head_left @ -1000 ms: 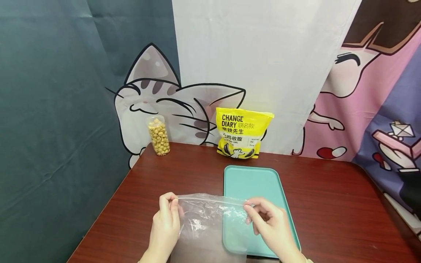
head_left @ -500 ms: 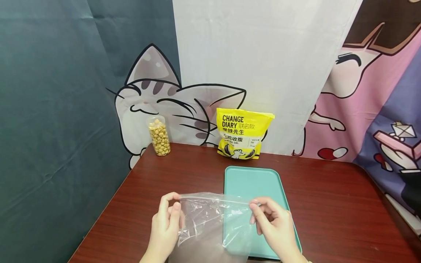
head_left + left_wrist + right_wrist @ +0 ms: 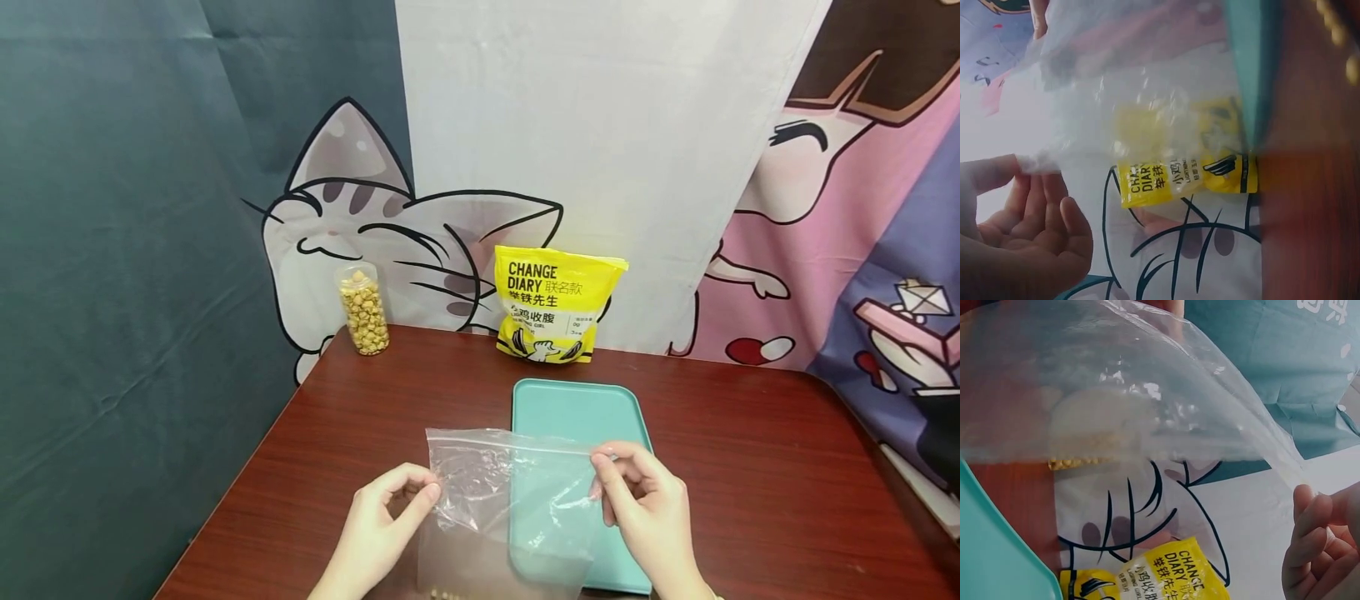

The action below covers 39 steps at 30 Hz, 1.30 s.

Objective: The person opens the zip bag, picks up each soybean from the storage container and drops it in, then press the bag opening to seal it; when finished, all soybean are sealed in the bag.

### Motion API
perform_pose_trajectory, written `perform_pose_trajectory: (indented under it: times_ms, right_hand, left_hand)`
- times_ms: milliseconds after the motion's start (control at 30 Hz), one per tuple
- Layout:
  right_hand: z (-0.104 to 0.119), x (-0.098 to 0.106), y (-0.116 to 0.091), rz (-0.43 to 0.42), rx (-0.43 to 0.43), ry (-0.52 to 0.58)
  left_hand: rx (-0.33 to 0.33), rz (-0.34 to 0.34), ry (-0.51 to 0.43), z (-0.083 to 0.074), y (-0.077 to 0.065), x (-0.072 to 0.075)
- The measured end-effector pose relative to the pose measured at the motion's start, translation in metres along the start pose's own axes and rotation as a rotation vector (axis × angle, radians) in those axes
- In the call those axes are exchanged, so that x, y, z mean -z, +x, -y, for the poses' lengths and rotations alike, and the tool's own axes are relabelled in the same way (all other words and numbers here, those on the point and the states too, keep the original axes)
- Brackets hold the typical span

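A clear plastic zip bag (image 3: pixel 480 508) is stretched upright between both hands at the near edge of the head view, its zip strip along the top. My left hand (image 3: pixel 382 512) pinches its left side a little below the upper corner, thumb against forefinger. At the upper right corner, my right hand (image 3: pixel 647 504) pinches the bag with thumb and forefinger. Small pale yellow pieces (image 3: pixel 444 595) show at the bottom of the frame, behind or inside the film. In the right wrist view the bag (image 3: pixel 1147 387) slants down to the pinching fingers (image 3: pixel 1307 506).
Under and behind the bag lies a teal tray (image 3: pixel 577 408) on the reddish-brown table (image 3: pixel 757 467). A yellow pouch (image 3: pixel 558 333) stands at the back against the cartoon curtain (image 3: pixel 622 125). Further left is a clear container of popcorn (image 3: pixel 365 317).
The bag has shifted right and up a little. My left hand has slid from the top left corner down to the bag's left side; my right hand moved right, still pinching its corner.
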State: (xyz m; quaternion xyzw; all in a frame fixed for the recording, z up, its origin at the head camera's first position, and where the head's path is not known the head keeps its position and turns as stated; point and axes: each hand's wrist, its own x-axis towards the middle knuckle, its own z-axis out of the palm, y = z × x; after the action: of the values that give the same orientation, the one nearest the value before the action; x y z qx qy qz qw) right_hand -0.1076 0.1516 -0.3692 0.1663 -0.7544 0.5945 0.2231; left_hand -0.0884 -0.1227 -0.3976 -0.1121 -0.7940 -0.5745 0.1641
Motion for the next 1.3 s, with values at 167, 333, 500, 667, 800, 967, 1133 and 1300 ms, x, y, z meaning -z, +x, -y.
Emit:
perform_pose_trajectory:
  times_ms: [167,333,500,667,800,967,1133,1300]
  right_hand:
    - [-0.002,0.000,-0.001,0.002,0.005,-0.010]
    - [-0.003,-0.001,-0.002,0.000,0.019,-0.011]
    - [-0.002,-0.001,-0.001,-0.009,0.032,-0.016]
    - [-0.001,-0.001,-0.001,-0.009,0.014,-0.016]
    - [-0.002,0.000,0.000,0.001,-0.002,-0.032]
    - [-0.005,-0.001,0.003,0.058,0.027,-0.049]
    - [-0.008,-0.006,0.011,0.148,0.089,-0.052]
    - [-0.013,-0.020,0.021,0.162,0.118,-0.009]
  left_hand:
    - [-0.038,-0.119,0.054,-0.003,0.002,-0.004]
    - [-0.144,-0.219,0.168,-0.003,0.004,-0.008]
    - [-0.228,-0.254,0.314,0.000,0.003,-0.008]
    - [-0.313,-0.304,0.414,0.002,0.003,-0.006]
    - [-0.317,-0.294,0.413,0.002,0.003,-0.004]
    - [-0.130,-0.179,0.254,0.001,0.005,0.002]
    - [0.002,-0.164,0.037,0.003,0.019,0.014]
    - [0.034,-0.169,0.020,0.004,0.033,0.027]
